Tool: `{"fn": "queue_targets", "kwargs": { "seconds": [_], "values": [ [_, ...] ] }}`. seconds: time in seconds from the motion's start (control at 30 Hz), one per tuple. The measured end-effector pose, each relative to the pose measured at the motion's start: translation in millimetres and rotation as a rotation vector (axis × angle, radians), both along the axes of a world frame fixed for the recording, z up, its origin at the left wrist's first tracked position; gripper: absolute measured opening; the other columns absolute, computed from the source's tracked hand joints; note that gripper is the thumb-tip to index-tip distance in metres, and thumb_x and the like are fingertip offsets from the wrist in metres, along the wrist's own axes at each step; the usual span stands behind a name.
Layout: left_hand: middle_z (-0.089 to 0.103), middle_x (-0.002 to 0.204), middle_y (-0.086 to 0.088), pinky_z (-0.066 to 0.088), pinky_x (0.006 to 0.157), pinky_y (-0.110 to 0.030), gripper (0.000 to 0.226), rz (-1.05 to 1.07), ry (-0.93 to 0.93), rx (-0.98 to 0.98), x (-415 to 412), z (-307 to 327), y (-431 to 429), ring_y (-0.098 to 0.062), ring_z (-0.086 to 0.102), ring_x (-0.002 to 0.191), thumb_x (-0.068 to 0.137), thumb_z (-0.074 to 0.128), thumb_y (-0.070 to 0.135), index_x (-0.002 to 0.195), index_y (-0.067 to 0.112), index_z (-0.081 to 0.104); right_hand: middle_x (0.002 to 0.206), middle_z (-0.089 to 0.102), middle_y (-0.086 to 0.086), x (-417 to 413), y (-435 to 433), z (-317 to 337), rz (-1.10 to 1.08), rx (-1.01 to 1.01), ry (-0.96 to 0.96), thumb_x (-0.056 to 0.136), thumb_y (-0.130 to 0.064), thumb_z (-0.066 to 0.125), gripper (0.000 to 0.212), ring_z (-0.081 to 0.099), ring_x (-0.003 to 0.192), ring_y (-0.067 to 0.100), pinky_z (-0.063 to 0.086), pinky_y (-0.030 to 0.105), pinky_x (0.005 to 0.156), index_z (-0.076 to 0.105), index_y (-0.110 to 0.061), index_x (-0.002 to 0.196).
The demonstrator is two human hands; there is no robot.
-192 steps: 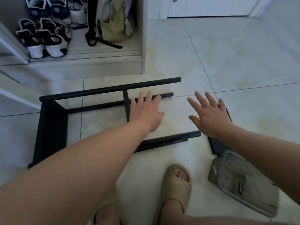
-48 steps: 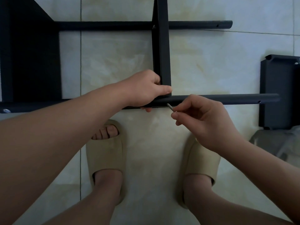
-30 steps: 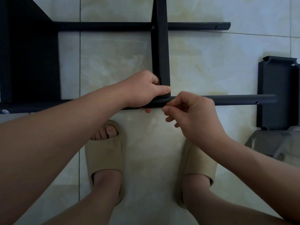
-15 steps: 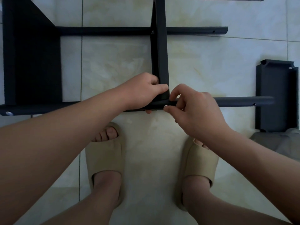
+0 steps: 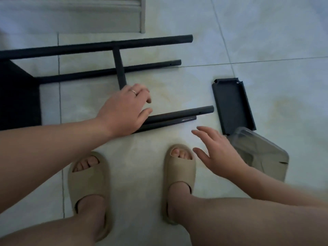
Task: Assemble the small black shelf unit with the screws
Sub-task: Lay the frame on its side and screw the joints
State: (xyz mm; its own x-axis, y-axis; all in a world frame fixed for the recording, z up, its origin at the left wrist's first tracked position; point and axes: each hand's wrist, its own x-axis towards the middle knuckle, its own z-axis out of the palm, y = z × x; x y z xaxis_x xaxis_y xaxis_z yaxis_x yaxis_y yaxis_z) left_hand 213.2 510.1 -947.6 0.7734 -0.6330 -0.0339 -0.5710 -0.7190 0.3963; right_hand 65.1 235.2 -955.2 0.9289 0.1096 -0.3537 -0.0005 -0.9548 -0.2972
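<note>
The partly built black shelf frame point(image 5: 99, 45) lies on its side on the tiled floor, its long rods running left to right. A short crossbar point(image 5: 119, 68) joins them, and a black panel point(image 5: 17, 96) closes the left end. My left hand point(image 5: 124, 110) rests over the spot where the crossbar meets the near rod point(image 5: 186, 112), fingers spread and thumb against the rod. My right hand point(image 5: 218, 151) hovers open and empty to the right, between the rod's end and the plastic bag. No screw shows.
A loose black shelf tray point(image 5: 230, 105) lies on the floor beyond the rods' right ends. A clear plastic bag point(image 5: 262, 155) lies against its near end. A cabinet base point(image 5: 88, 15) stands at the back. My feet in beige slippers point(image 5: 88, 178) stand just below the frame.
My right hand has left the joint on the near rod and swung right and down, open, with no screw in its fingers. My left hand has loosened. The view has pulled back.
</note>
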Motion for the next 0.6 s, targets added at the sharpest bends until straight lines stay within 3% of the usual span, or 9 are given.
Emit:
{"fn": "queue_targets", "kwargs": {
  "seconds": [0.2, 0.37, 0.6],
  "values": [
    [0.050, 0.136, -0.001, 0.046, 0.093, -0.041, 0.034, -0.412, -0.044, 0.165, -18.9, 17.6, -92.7, -0.026, 0.052, 0.111, 0.099, 0.044, 0.041, 0.124, 0.020, 0.053, 0.157, 0.041, 0.010, -57.8, -78.8, -6.1, -0.168, -0.123, -0.005, 0.098, -0.030, 0.063, 0.057, 0.032, 0.149, 0.034, 0.027, 0.047, 0.119, 0.046, -0.016, 0.151],
    [0.039, 0.150, 0.006, 0.044, 0.100, -0.038, 0.041, -0.547, 0.049, 0.206, -46.9, 0.0, -165.0, -0.021, 0.046, 0.124, 0.101, 0.043, 0.042, 0.139, 0.027, 0.045, 0.157, 0.039, 0.009, -87.9, -129.2, -27.2, -0.333, -0.152, 0.085, 0.100, -0.033, 0.059, 0.058, 0.035, 0.146, 0.032, 0.031, 0.045, 0.116, 0.042, -0.020, 0.153],
    [0.032, 0.156, -0.001, 0.043, 0.096, -0.039, 0.041, -0.690, 0.131, 0.265, -89.5, -42.2, -225.2, -0.026, 0.039, 0.131, 0.096, 0.046, 0.032, 0.137, 0.029, 0.047, 0.150, 0.046, 0.004, -97.5, -166.0, -69.1, -0.487, -0.066, 0.320, 0.102, -0.032, 0.055, 0.052, 0.047, 0.133, 0.031, 0.042, 0.041, 0.108, 0.043, -0.019, 0.151]
  ]
}}
